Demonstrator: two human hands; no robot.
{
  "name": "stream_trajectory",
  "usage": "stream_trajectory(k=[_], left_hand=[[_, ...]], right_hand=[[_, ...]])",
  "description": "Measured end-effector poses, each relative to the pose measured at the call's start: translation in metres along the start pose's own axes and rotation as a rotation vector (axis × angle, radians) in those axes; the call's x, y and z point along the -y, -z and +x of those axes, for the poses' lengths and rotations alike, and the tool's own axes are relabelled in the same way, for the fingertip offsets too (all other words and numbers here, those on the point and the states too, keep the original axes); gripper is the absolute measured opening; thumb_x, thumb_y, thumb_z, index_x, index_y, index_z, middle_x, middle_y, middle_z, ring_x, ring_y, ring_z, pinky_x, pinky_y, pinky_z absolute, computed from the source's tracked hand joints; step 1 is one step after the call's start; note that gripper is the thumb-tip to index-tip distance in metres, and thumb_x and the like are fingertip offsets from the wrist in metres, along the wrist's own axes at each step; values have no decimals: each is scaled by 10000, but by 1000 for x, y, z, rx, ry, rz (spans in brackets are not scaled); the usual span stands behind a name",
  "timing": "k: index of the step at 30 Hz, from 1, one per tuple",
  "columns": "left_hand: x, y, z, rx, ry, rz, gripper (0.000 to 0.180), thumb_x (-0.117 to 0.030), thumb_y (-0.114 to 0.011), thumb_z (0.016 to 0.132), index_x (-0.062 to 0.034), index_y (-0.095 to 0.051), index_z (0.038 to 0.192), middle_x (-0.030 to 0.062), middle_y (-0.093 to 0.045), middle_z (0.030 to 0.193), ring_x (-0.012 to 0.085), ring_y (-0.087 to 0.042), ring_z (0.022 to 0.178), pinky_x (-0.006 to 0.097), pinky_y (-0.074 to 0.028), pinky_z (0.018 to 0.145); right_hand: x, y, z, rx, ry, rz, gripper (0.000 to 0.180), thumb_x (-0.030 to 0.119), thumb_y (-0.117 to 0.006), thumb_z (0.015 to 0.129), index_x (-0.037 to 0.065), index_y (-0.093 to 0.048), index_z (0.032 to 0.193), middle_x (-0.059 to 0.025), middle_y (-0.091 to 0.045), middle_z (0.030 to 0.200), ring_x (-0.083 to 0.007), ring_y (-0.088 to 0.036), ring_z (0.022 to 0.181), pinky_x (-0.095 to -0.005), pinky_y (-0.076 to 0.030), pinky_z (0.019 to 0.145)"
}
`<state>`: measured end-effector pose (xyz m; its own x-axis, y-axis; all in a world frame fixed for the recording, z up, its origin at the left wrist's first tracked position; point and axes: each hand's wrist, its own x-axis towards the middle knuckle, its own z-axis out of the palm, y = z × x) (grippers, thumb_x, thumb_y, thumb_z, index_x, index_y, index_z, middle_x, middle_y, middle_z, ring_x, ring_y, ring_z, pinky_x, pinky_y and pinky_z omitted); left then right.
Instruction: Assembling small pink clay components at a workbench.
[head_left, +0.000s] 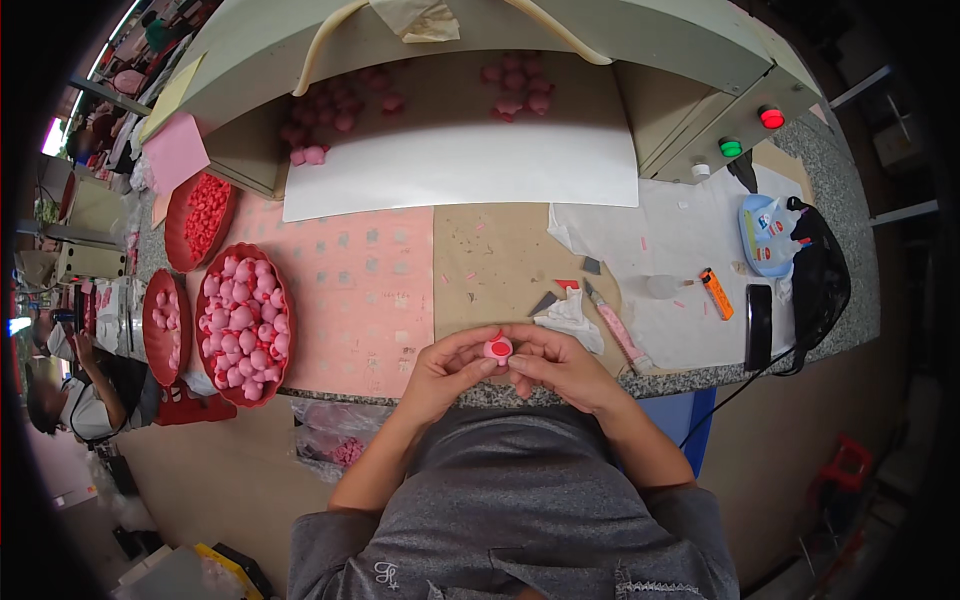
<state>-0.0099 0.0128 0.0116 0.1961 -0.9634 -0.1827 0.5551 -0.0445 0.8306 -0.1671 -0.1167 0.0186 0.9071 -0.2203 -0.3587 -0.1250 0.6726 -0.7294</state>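
A small pink rounded piece (498,348) with a red patch sits between the fingertips of both my hands, just above the near edge of the granite bench (850,300). My left hand (450,368) pinches it from the left. From the right, my right hand (560,365) grips it as well, and the fingers of the two hands touch around it. Most of the piece is hidden by my fingers.
A red oval tray of pink pieces (243,322) lies at the left, with two more red trays (200,218) (166,325) beyond. A craft knife (618,328), white rag (570,316), orange lighter (716,294), phone (758,326) and black bag (825,275) lie right. A machine hood (470,90) covers more pink pieces behind.
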Motion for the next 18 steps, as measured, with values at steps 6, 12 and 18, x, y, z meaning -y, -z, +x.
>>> stream_trajectory(k=[6,12,18], left_hand=[[5,5,3,-10,37,0,393,52,-552,876,14,-489,1262,144,-566,1207,213,-556,1113,354,-478,945],[5,6,4,-35,85,3,398,53,-551,872,11,-486,1263,151,-558,1222,218,-551,1124,359,-480,946],[5,6,5,-37,81,31,388,31,-550,884,6,-483,1265,140,-557,1226,211,-549,1124,362,-478,950]], right_hand=[[-5,3,4,-36,-27,2,411,153,-567,923,24,-451,1297,-50,-626,860,-94,-609,734,-229,-516,648],[-6,4,6,-26,-39,26,387,161,-575,922,23,-466,1267,-52,-628,884,-101,-615,767,-244,-530,676],[-10,6,8,-26,-23,45,374,167,-563,930,27,-464,1263,-45,-624,894,-100,-614,774,-247,-525,691]])
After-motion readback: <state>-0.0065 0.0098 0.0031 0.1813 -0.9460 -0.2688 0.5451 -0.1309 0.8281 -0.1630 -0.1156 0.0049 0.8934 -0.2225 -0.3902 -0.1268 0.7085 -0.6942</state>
